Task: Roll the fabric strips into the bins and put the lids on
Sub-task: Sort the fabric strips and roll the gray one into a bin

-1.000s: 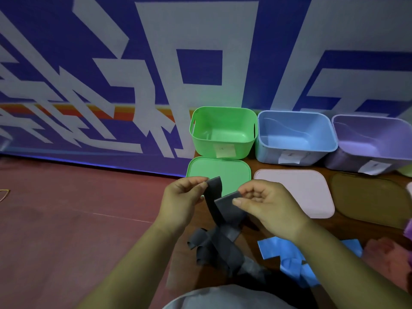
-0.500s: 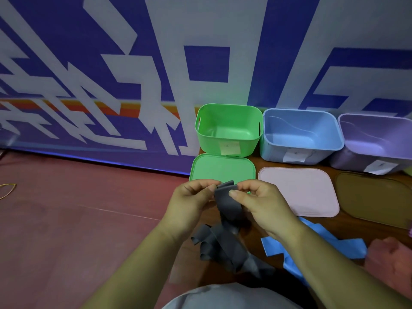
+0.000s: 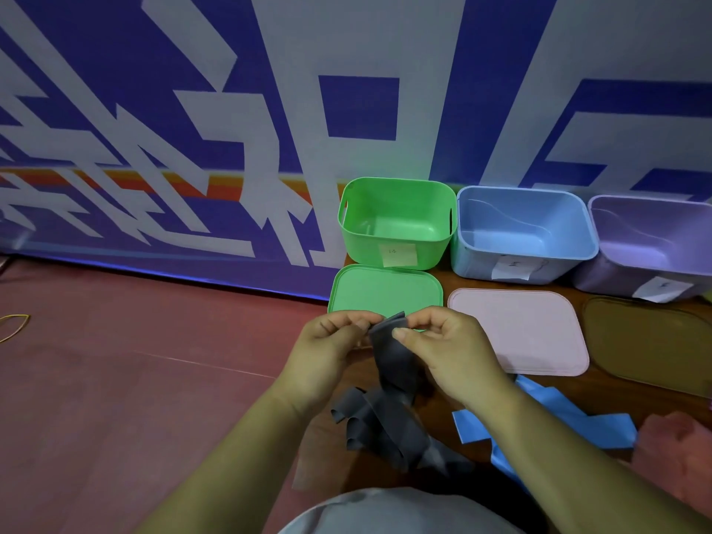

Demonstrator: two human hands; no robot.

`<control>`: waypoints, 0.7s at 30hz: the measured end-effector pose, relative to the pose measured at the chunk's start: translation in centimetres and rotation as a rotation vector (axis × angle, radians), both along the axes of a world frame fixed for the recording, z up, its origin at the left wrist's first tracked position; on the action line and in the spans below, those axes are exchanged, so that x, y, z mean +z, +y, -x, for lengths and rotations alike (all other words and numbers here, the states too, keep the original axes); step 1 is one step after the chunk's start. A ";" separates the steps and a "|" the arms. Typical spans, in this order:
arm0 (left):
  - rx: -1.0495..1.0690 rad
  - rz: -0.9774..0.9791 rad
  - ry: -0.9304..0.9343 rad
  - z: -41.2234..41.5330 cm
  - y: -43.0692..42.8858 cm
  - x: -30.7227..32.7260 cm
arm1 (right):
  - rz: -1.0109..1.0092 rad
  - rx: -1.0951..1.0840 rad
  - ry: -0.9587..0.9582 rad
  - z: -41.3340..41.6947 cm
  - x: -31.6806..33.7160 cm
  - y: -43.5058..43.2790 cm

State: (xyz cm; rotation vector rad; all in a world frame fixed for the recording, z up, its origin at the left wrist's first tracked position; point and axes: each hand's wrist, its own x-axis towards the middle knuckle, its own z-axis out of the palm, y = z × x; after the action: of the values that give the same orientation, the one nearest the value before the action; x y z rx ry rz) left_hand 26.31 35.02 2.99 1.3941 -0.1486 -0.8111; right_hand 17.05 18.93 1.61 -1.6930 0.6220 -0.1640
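Observation:
My left hand (image 3: 327, 348) and my right hand (image 3: 443, 346) pinch the top end of a dark grey fabric strip (image 3: 389, 383) between fingers and thumbs. The rest of the strip hangs down and lies crumpled on the floor. Beyond my hands lies a green lid (image 3: 385, 289) in front of an open green bin (image 3: 395, 221). To the right stand an open blue bin (image 3: 520, 233) and an open purple bin (image 3: 651, 244). A pink lid (image 3: 524, 329) and a brown lid (image 3: 651, 341) lie in front of them.
A blue fabric strip (image 3: 547, 425) lies on the floor by my right forearm, with reddish fabric (image 3: 678, 452) at the right edge. A blue-and-white banner wall (image 3: 192, 109) stands behind the bins. A yellow rubber band (image 3: 13, 325) lies far left on the red floor.
My hands have come closer together on the grey strip's top end, folding it shorter. The view has shifted slightly, with the bins lower and further right than before.

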 end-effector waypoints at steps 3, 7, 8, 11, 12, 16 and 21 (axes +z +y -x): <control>0.015 -0.022 -0.053 0.0 0.0 0.0 | -0.077 -0.039 -0.055 -0.2 0.0 0.3; 0.045 -0.075 -0.165 0.1 -0.2 -0.2 | -0.076 -0.037 -0.081 -0.2 -0.1 0.5; 0.059 -0.086 -0.181 0.1 -0.2 -0.2 | -0.034 -0.031 -0.083 -0.2 -0.3 0.5; 0.093 -0.117 -0.221 0.0 -0.2 -0.3 | 0.047 -0.017 -0.081 -0.3 -0.2 0.5; 0.097 -0.124 -0.230 -0.1 -0.2 -0.4 | 0.047 -0.012 -0.082 -0.3 -0.3 0.4; 0.100 -0.146 -0.250 -0.4 0.1 -0.8 | 0.035 0.035 -0.059 -0.5 -0.4 0.3; 0.156 -0.276 -0.328 -0.8 1.2 -2.2 | 0.071 0.045 0.033 -0.3 -1.7 0.4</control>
State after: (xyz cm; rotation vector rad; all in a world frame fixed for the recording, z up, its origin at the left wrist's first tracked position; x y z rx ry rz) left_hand 27.12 36.26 0.77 1.7724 -0.1822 -0.4808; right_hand 17.39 19.36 -0.08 -1.7798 0.6083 -0.1275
